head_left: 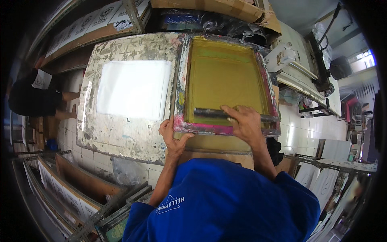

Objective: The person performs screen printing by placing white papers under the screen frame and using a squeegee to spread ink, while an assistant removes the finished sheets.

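The step in hand looks like working a long dark bar (209,113) over the olive-yellow mesh (225,80) of a paint-smeared frame (203,128); the bar lies crosswise near the frame's near edge — the edge closest to the body. The right hand (246,120) is closed on the bar, right of its middle, with the thumb side toward the left; the left hand (173,139) is at the frame's near left corner, its thumb spread from its fingers and below the near edge; whether those fingers truly pinch the frame or only brace it, one cannot tell.

The frame sits to the person's right, its left side running along a stained, flaking board (125,137); on that board, to the left and apart from the frame, lies a flat white sheet (133,90); whether it is cloth or paper is not clear, and no mark can be made out on it.

As a judgement, the next move calls for even pressure along the whole bar while the left hand steadies the corner; the bar seems near the limit of its travel toward the body, so a stroke away from the person, or a clean lift, would suit it — with care not to knock the rim.
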{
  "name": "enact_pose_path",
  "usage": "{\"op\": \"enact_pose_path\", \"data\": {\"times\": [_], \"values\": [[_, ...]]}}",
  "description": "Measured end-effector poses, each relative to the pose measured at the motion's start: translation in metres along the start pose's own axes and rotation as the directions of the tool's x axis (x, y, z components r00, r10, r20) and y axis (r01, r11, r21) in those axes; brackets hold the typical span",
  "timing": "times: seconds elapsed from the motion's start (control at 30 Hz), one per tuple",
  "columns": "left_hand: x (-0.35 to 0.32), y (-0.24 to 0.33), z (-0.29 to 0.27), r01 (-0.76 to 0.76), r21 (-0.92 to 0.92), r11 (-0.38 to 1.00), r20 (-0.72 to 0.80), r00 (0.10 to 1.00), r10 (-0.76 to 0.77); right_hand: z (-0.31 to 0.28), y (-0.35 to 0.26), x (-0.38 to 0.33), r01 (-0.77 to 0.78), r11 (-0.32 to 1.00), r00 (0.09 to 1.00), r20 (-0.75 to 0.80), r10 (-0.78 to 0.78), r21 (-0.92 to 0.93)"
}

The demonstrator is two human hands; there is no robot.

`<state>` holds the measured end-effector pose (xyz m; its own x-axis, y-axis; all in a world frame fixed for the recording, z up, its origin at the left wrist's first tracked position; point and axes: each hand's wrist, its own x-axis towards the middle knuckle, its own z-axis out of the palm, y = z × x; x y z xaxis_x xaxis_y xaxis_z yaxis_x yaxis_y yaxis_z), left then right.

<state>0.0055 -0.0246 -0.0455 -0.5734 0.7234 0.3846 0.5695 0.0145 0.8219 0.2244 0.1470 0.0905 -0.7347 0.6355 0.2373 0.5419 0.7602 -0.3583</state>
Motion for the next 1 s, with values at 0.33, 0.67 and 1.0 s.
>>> {"op": "enact_pose_path", "data": {"times": [0.33, 0.67, 1.0], "values": [[0.111, 0.076, 0.006, -0.063, -0.366, 0.929, -0.133, 0.991, 0.015, -0.118, -0.002, 0.1, 0.224, 0.963, 0.909, -0.325, -0.261, -0.147], [0.025, -0.035, 0.063, 0.112, 0.463, 0.879, 0.136, 0.971, -0.195, -0.186, -0.002, 0.181, 0.114, 0.992, 0.94, -0.318, -0.123, -0.046], [0.098, 0.02, 0.047, 0.292, 0.015, 0.956, -0.038, 0.956, -0.291, -0.186, 0.0, 0.189, 0.114, 0.993, 0.95, -0.288, -0.118, -0.031]]}}
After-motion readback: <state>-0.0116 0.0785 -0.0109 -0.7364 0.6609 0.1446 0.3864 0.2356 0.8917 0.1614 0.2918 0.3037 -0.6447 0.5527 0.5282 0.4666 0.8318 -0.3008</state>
